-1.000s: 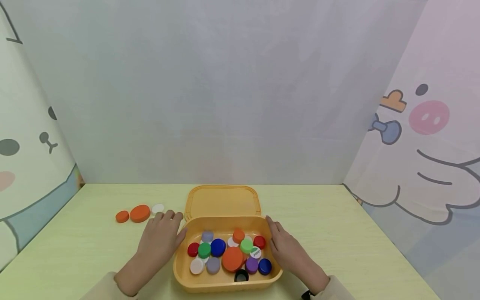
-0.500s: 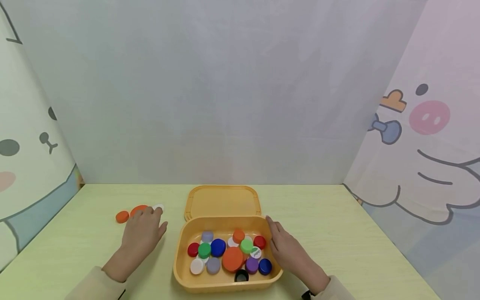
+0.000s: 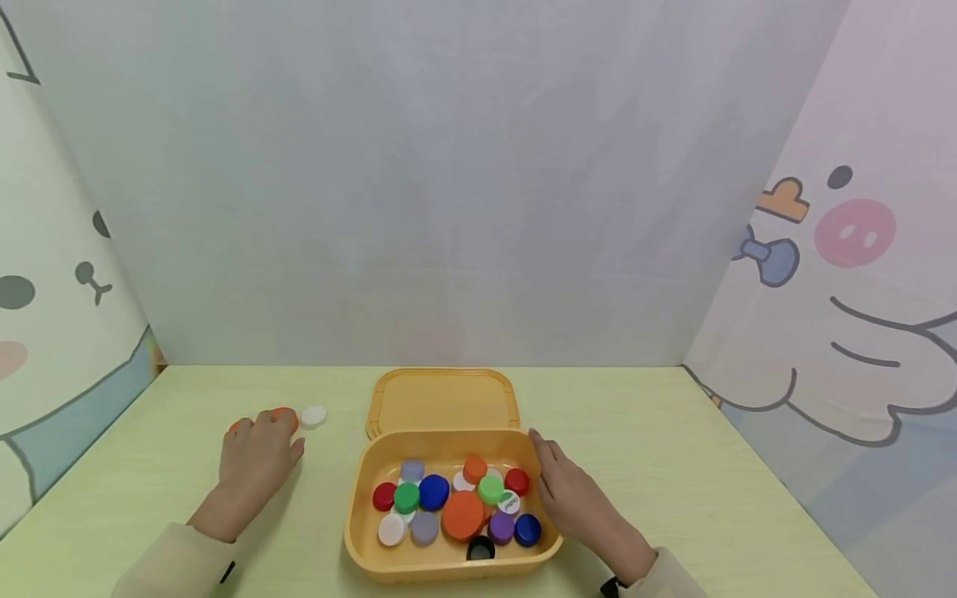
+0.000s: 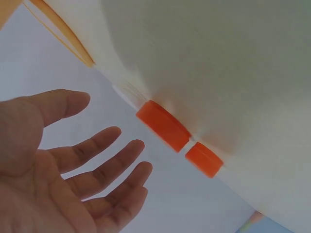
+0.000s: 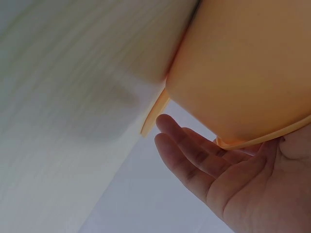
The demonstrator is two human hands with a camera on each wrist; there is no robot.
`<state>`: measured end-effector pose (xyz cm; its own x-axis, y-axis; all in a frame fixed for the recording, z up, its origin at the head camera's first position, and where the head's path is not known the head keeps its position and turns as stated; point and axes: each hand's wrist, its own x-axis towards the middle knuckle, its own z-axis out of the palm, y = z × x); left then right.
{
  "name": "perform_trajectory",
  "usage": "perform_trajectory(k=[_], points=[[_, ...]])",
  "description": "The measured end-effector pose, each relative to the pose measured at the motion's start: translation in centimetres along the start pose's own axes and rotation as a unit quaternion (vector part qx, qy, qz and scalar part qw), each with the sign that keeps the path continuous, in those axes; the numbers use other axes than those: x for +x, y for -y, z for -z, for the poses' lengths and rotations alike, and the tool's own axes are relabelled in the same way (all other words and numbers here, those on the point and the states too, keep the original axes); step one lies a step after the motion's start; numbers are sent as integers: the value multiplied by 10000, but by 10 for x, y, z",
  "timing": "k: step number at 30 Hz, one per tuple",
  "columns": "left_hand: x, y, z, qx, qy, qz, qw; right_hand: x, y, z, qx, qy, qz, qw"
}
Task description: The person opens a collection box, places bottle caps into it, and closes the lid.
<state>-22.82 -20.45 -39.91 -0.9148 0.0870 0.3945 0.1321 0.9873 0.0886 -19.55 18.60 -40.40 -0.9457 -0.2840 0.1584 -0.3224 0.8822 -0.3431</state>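
Observation:
My left hand (image 3: 254,457) hovers over two orange bottle caps at the table's left, its fingers spread and loosely bent with nothing between them. In the left wrist view a larger orange cap (image 4: 164,126) and a smaller orange cap (image 4: 204,159) lie side by side, apart from the fingertips. Just right of them is a white cap (image 3: 314,417). A yellow plastic box (image 3: 449,571) holds several caps in mixed colours, among them a large orange cap (image 3: 463,516) and a black cap (image 3: 481,548). My right hand (image 3: 571,494) rests against its right rim, fingers extended; its thumb is hidden.
Behind the box lies its flat yellow lid (image 3: 444,399), partly covered by the box's far rim. The pale table (image 3: 673,465) meets a plain grey cloth (image 3: 434,208) at the back. Printed cartoon cloths hang at both sides.
From beside the box's left rim, my left hand has moved left to above the two orange caps, uncovering the white cap. The right hand and the box have stayed in place.

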Motion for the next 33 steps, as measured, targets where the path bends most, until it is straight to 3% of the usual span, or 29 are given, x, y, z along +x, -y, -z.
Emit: perform_trajectory(k=[3, 17, 29, 33], points=[[2, 6, -2, -47, 180, 128, 9997, 0, 0, 0, 19, -1, -2, 10000], [8, 28, -9, -6, 156, 299, 9994, 1, 0, 1, -3, -53, 67, 10000], [16, 32, -10, 71, 635, 411, 9971, 1, -1, 0, -19, -14, -4, 10000], [18, 32, -12, 73, 648, 412, 9970, 1, -1, 0, -35, -19, 29, 10000]])
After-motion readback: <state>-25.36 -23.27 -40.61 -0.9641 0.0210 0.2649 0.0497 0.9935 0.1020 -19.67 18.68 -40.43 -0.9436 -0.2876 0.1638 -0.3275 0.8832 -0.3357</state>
